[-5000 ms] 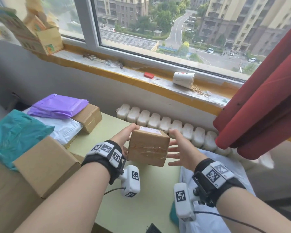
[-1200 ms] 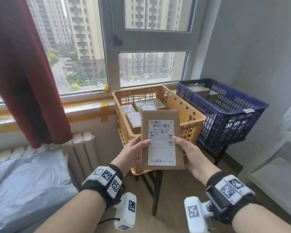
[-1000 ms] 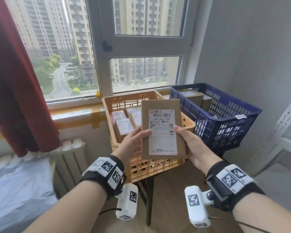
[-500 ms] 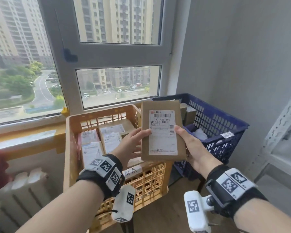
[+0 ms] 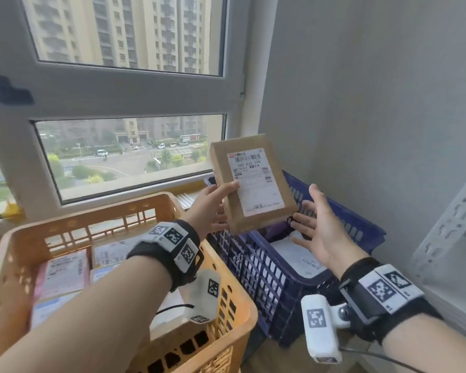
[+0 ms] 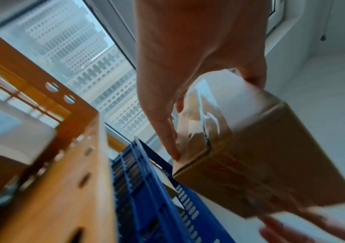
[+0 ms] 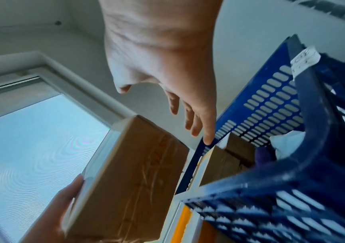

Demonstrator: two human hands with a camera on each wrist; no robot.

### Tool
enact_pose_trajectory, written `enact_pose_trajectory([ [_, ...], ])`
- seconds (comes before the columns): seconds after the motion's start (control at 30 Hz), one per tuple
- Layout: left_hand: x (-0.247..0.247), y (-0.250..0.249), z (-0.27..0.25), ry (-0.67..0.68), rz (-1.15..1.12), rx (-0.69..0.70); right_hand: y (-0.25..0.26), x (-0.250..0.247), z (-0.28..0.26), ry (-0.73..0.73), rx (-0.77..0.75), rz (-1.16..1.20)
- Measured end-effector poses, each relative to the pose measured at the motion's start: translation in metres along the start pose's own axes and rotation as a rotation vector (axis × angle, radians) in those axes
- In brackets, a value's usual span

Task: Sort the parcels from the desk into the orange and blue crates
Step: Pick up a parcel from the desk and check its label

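1. Parcel (image 5: 253,184) pinched at its left edge by left hand (image 5: 210,208), thumb on the labelled face (label up, tilted).
2. Right hand (image 5: 318,227) spread flat, fingers straight, just beside the parcel, holding nothing.
3. Held above blue crate (image 5: 256,273).
4. Orange crate (image 5: 232,305) alongside, left, parcels inside.

Bare forearms; each wrist wears a black strap (image 5: 170,254) with square-patterned white tags and a white cabled camera block (image 5: 319,327).

Daylit window (image 5: 129,154), grey wall (image 5: 374,103), perhaps metal shelving (image 5: 447,224).
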State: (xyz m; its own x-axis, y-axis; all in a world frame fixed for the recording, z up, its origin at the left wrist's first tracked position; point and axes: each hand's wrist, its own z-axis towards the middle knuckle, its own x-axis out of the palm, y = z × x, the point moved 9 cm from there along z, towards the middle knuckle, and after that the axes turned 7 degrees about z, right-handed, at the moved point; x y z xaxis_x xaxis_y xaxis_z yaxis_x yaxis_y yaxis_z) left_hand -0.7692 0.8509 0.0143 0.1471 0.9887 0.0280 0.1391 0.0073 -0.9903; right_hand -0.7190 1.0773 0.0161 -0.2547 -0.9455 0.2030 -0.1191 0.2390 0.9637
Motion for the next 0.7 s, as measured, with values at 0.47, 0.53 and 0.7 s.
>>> enact_pose_trajectory([
  [0.47,0.115,0.024,0.126,-0.016,-0.181,-0.114,0.003,-0.037,0.154,0.12,0.076,0.023],
  [0.53,0.129,0.027,0.137,-0.008,-0.15,-0.171,0.005,-0.045,0.179,0.112,0.102,0.051],
  [0.7,0.108,0.045,0.174,-0.289,-0.056,-0.368,0.001,-0.075,0.235,0.057,0.239,-0.057],
])
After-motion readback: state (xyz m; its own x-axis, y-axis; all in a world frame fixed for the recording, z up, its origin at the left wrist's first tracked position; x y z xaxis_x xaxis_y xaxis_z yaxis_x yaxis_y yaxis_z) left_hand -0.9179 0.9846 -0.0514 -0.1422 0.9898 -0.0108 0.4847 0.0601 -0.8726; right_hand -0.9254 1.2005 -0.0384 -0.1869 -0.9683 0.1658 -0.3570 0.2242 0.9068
